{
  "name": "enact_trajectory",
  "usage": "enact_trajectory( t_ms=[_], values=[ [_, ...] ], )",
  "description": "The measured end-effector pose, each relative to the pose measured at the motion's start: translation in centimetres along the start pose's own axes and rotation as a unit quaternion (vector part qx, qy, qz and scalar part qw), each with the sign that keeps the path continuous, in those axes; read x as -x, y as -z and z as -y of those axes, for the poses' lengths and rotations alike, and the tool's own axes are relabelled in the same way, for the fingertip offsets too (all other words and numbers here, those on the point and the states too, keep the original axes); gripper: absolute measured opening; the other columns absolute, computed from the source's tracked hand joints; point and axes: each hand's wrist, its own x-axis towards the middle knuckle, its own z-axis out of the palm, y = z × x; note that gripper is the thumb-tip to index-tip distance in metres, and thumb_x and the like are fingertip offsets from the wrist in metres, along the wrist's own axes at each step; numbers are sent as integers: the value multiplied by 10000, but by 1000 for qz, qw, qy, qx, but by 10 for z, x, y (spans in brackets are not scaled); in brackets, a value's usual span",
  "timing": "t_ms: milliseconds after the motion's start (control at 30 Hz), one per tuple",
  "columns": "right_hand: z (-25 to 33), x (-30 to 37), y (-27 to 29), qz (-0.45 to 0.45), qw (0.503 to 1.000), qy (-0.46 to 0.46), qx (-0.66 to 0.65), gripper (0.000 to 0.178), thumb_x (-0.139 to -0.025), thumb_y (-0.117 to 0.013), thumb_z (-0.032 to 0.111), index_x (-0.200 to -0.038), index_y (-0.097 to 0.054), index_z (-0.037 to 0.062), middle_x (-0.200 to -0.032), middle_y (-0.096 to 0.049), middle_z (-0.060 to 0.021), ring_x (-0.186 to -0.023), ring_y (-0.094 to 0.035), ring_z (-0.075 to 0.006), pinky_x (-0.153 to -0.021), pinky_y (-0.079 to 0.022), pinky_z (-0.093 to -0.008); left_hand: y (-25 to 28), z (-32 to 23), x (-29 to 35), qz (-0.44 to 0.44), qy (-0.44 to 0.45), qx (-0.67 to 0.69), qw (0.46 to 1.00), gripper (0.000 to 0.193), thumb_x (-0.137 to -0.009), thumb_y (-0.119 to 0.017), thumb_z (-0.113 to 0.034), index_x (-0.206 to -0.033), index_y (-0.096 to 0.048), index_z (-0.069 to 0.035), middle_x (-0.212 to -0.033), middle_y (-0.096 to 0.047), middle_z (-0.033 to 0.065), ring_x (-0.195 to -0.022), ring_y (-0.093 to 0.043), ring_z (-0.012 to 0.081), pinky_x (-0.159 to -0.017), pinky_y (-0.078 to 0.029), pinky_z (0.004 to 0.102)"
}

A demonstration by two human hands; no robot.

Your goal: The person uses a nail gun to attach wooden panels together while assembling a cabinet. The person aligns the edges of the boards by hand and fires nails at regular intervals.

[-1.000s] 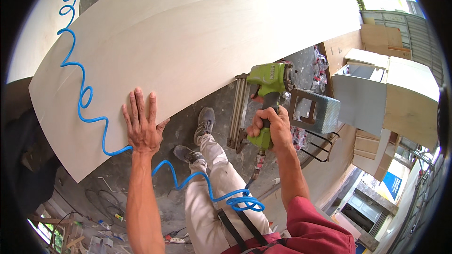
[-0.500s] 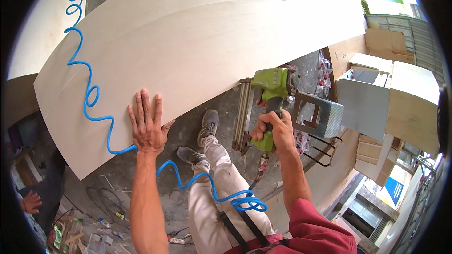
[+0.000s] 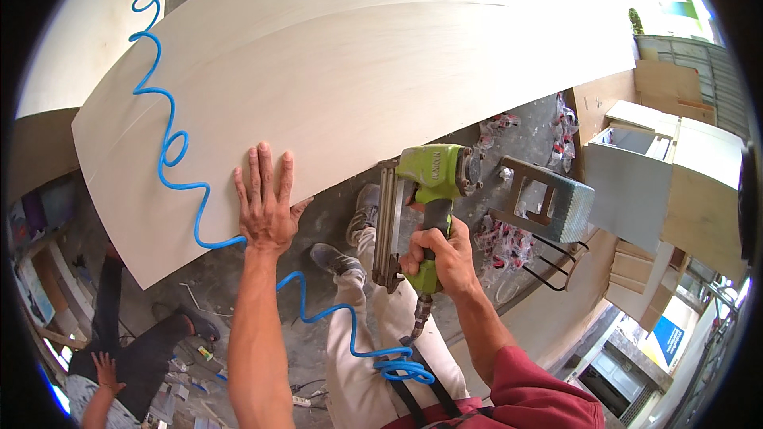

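Note:
A large pale plywood panel (image 3: 350,87) lies in front of me, its near edge running from lower left to upper right. My left hand (image 3: 269,205) rests flat on it, fingers stretched out, close to that edge. In my right hand (image 3: 442,253) is a green pneumatic nail gun (image 3: 431,175), gripped round its dark handle. Its nose meets or nearly meets the panel's near edge. A coiled blue air hose (image 3: 184,184) runs over the panel, under my left forearm, and bunches by my legs near the gun's base.
A stool with a textured grey top (image 3: 566,205) stands on the right, near plastic-wrapped parts (image 3: 509,242) on the floor. Behind it are box-shaped cabinets (image 3: 628,183). Another person's hand (image 3: 107,372) shows at lower left, among wood scraps and cables.
The nail gun and my right hand have shifted left and slightly down along the panel edge. My left hand stays flat on the panel. The other person has come further into view.

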Motion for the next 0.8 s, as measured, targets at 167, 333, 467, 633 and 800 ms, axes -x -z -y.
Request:
enact_trajectory(
  t_ms=[167,333,467,633,800],
  values=[
    [4,-2,-3,-8,1000,0,10,410,-885,-549,-15,-1292,-500,-41,-647,-523,-78,-502,-536,-205,-522,-475,-377,-1,-1,0,5,1,-2,1000,816,-949,-506,-553,-1606,-243,-147,-1665,-157,202,-1536,-154,397,-1204,-183,614],
    [7,-4,2,-14,1000,2,26,433,-892,-511,-11,-1325,-515,-31,-633,-500,-67,-489,-524,-195,-535,-470,-375,-1,-1,0,-2,-3,-1,1000,812,-949,-503,-557,-1602,-255,-144,-1661,-170,208,-1533,-162,401,-1198,-190,619],
    [9,-5,5,-23,1000,3,-6,395,-890,-556,-5,-1279,-509,-50,-653,-517,-82,-493,-528,-210,-539,-482,-380,0,-2,-1,6,0,-5,1000,808,-952,-494,-563,-1601,-259,-143,-1659,-178,210,-1532,-170,402,-1196,-195,620],
    [10,-6,5,-16,1000,1,-1,394,-896,-547,-4,-1286,-513,-49,-652,-509,-81,-495,-524,-204,-535,-481,-378,-1,-1,0,4,-2,-10,1000,810,-951,-491,-567,-1601,-260,-142,-1660,-178,209,-1531,-174,402,-1196,-197,618],
    [10,-9,6,-6,1000,0,5,398,-892,-540,-17,-1288,-517,-45,-650,-507,-75,-494,-512,-190,-517,-478,-369,0,-1,1,4,-1,-14,1000,804,-958,-466,-580,-1601,-260,-143,-1660,-176,209,-1531,-174,403,-1195,-195,619]
  ],
)
